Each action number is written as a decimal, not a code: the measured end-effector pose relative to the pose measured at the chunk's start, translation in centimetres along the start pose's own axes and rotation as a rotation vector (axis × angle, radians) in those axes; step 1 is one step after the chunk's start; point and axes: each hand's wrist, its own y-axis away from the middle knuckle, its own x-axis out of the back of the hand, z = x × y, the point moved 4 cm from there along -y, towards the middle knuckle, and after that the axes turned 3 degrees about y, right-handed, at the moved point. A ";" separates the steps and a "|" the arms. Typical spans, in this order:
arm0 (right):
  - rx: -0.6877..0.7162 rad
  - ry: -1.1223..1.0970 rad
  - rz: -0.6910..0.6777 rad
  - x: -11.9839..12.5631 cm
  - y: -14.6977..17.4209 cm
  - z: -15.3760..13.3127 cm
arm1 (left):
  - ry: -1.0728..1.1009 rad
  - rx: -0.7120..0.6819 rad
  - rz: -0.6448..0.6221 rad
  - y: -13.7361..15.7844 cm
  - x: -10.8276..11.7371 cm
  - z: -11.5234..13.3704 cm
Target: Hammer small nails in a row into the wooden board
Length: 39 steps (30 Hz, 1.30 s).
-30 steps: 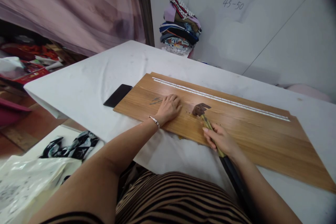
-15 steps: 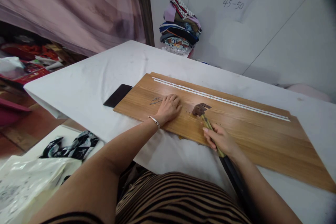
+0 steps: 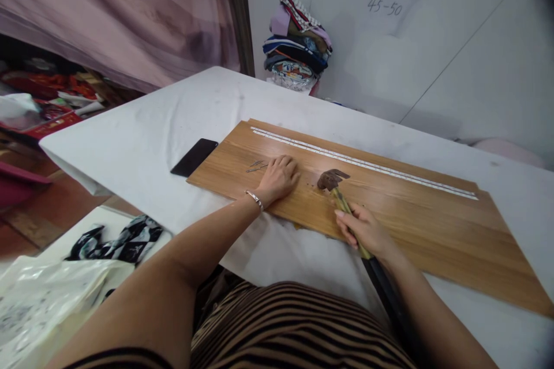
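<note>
My left hand (image 3: 280, 179) lies on the wooden board (image 3: 415, 225), palm down with its fingers stretched out. Several nails (image 3: 256, 166) are scattered just left of its fingers. A claw hammer (image 3: 341, 202) with a rusty head and a yellow and black handle is in my right hand (image 3: 361, 228), whose fingers wrap around the handle. The hammer's head is over the board, to the right of my left hand, with its claw pointing right; whether it touches the wood I cannot tell. Small dark specks show on the board beside the head.
Two white measuring strips (image 3: 363, 162) run along the board's far side. A black phone (image 3: 194, 157) lies at its left end on the white-covered table (image 3: 142, 127). Folded clothes (image 3: 298, 46) are stacked by the wall. A plastic bag (image 3: 56, 300) is at the lower left.
Almost nothing differs. The hammer's head has turned very slightly; both hands stay in place.
</note>
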 end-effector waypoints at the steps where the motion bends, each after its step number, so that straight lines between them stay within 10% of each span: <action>1: -0.004 0.002 -0.001 0.0 0.0 0.0 | 0.003 -0.001 0.001 0.0 0.0 0.0; 39: 0.001 -0.015 -0.009 0.0 -0.1 0.1 | -0.006 -0.002 0.004 0.1 0.0 0.0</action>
